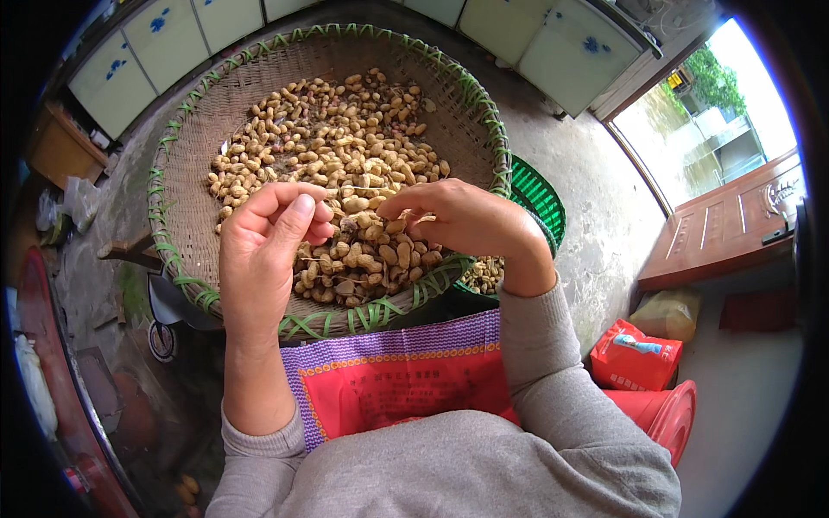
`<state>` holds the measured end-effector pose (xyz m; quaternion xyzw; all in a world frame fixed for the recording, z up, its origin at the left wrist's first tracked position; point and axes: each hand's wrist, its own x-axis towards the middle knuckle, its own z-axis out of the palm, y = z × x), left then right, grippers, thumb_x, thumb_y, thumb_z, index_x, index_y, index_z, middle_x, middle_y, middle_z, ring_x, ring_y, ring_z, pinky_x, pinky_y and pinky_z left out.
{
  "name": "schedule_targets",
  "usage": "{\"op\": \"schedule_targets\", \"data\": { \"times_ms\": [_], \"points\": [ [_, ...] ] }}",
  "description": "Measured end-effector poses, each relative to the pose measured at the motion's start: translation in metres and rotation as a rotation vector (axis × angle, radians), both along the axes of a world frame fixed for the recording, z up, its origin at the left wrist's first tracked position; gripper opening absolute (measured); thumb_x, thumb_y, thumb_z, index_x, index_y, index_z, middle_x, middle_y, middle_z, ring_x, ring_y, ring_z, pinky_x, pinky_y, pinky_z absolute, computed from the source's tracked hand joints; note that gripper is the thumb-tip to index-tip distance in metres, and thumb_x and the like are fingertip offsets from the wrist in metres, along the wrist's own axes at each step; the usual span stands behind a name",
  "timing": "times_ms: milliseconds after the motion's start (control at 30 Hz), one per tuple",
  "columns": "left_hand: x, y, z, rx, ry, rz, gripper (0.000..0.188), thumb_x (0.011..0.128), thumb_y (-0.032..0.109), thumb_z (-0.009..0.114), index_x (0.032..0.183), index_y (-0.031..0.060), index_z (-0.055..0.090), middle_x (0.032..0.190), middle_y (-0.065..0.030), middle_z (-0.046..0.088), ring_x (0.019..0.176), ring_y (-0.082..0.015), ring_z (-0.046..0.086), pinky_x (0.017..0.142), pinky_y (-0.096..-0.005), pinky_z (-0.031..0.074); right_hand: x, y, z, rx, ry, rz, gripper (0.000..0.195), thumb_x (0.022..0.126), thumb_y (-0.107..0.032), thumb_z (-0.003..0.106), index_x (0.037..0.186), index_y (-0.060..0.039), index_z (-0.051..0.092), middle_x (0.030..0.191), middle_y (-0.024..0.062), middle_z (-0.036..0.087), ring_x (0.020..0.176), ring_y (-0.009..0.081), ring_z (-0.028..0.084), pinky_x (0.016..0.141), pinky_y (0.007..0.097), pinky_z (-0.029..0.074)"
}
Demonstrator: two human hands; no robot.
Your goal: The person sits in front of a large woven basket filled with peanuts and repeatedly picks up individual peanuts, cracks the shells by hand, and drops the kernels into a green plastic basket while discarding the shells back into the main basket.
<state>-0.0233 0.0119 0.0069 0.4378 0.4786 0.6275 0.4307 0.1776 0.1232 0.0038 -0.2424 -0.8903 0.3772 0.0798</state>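
A wide woven bamboo basket (447,136), its rim bound with green strips, holds a heap of unshelled peanuts (337,152). My left hand (269,226) is raised over the near left of the heap, thumb against the curled fingers. A thin pale stalk (363,188) shows just right of its fingertips; whether the fingers hold it is unclear. Palm down, my right hand (460,213) reaches over the near right of the heap. Its fingers and thumb are bent and apart, close to the peanuts, with no held item visible. Across my lap lies a red and purple printed cloth (427,388).
A green plastic basket (537,194), partly under the bamboo one, also contains peanuts. White cabinets (576,52) line the far wall. At right are an open wooden door (725,220), a red bag (635,356) and a red plastic bucket (673,414). A wooden leg (129,249) projects at left.
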Motion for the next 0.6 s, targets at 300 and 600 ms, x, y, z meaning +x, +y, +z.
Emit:
{"op": "schedule_targets", "data": {
  "times_ms": [300,600],
  "points": [
    [0.002,0.000,-0.002,-0.008,-0.033,-0.021,0.014,0.089,0.009,0.052,0.093,-0.0007,0.061,0.078,-0.0026,0.061,0.068,-0.0069,0.057,0.064,-0.0197,0.047,-0.012,-0.004,-0.008,0.225,0.016,-0.028,0.029,0.069,0.002,0.056,0.097,-0.0020,0.061,0.088,0.0131,0.062,0.082,0.0286,0.061,0.073,0.0356,0.048],
    [0.003,-0.001,-0.001,-0.048,0.020,-0.027,0.013,0.088,0.008,0.053,0.093,-0.0006,0.061,0.078,-0.0025,0.062,0.067,-0.0067,0.057,0.064,-0.0192,0.047,-0.030,-0.018,-0.011,0.157,0.112,0.002,0.021,0.065,0.000,0.062,0.086,-0.0015,0.064,0.081,0.0121,0.062,0.074,0.0263,0.061,0.066,0.0343,0.049]
  ]
}}
